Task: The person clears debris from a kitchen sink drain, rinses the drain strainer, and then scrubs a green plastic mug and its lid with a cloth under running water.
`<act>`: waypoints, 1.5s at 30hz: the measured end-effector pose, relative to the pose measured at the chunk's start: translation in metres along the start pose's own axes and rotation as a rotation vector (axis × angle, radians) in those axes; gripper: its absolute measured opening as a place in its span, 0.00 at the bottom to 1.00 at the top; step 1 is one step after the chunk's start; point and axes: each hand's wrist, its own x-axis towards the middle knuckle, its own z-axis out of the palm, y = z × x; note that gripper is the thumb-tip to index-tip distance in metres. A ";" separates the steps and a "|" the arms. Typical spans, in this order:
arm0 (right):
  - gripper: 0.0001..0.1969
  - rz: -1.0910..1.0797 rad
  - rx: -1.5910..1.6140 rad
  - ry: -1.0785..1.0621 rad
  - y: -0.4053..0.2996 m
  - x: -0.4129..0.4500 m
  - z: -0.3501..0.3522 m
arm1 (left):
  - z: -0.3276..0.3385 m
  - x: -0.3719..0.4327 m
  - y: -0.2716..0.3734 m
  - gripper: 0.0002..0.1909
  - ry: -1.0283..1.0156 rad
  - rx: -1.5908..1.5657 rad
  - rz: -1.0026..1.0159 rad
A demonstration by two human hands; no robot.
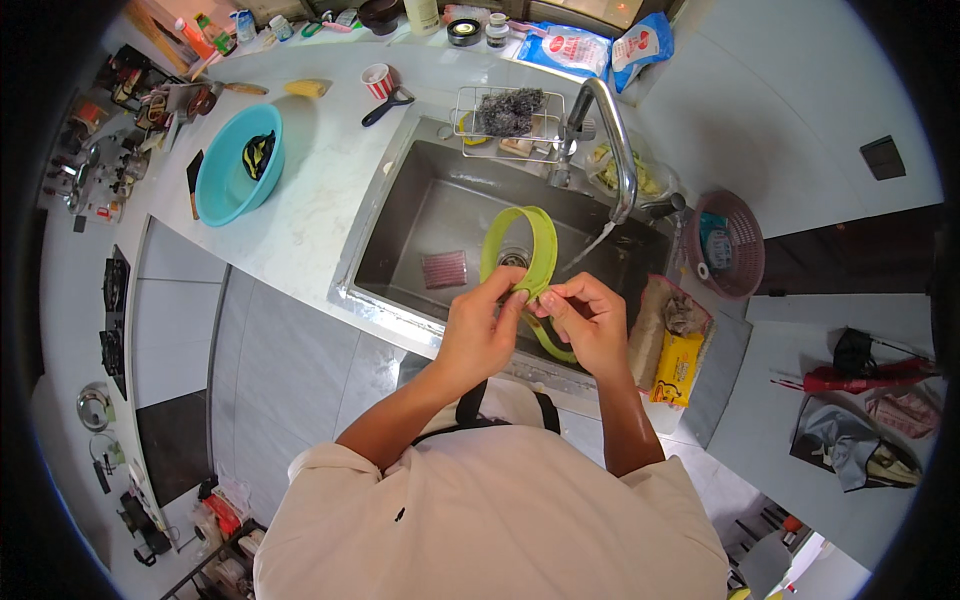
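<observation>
Over the sink, my left hand pinches a looped flat green ring, perhaps a plastic band or gasket. My right hand meets it at the fingertips and holds the same piece at its lower edge. A curved green end hangs below the hands; whether it belongs to the loop I cannot tell. Beneath is a grey sink basin with a drain partly seen through the loop. A pink striped scouring pad lies on its floor, left of the drain. Water runs from the chrome faucet right of the loop.
A wire rack with steel wool stands behind the basin. Left on the counter are a turquoise basin, a black peeler, a striped cup and a corn cob. Right are a plastic basket and a yellow packet.
</observation>
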 end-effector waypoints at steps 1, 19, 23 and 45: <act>0.04 0.002 0.000 -0.001 0.002 0.000 -0.003 | -0.001 0.000 0.003 0.09 -0.015 -0.042 -0.032; 0.05 -0.156 -0.482 -0.188 -0.018 0.004 -0.018 | -0.011 0.001 0.002 0.08 -0.206 -0.423 -0.237; 0.06 -0.137 -0.353 -0.100 -0.003 -0.002 -0.016 | -0.005 -0.008 0.007 0.08 -0.065 -0.222 -0.087; 0.03 0.000 0.206 -0.174 0.021 -0.007 -0.012 | -0.005 0.000 0.026 0.08 0.024 0.251 0.381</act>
